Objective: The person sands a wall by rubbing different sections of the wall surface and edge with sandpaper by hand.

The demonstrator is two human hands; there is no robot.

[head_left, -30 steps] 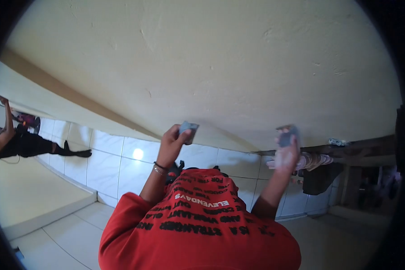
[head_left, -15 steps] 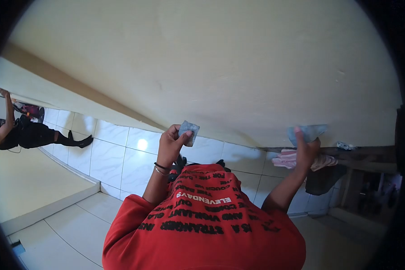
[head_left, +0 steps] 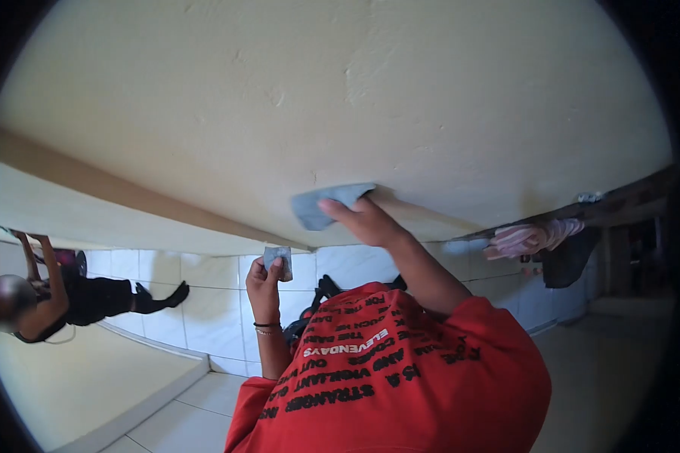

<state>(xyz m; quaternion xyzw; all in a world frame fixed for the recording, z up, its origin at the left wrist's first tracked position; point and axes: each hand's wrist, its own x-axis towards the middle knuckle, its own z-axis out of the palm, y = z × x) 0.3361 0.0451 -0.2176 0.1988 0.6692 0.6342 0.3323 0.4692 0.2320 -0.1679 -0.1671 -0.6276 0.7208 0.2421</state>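
My right hand (head_left: 366, 223) presses a grey-blue sheet of sandpaper (head_left: 310, 205) to the cream wall (head_left: 446, 98), thumb on top and the other fingers mostly hidden. Lower and to the left, my left hand (head_left: 262, 291) pinches a smaller folded piece of sandpaper (head_left: 278, 259) between thumb and fingers, in front of my body and near the foot of the wall. Small chips and uneven marks show on the painted surface above the right hand.
A wall edge (head_left: 143, 189) runs diagonally on the left. Another person (head_left: 91, 296) stands there, arms raised to the wall. Pink-striped cloth (head_left: 523, 240), a dark cloth-like item (head_left: 570, 260) and a crumpled wrapper (head_left: 590, 197) are on the right. Pale tiles (head_left: 219, 309) cover the floor.
My right hand has swept left along the wall with its sandpaper. My left hand sits slightly lower and left, still gripping the small piece. The view has shifted.
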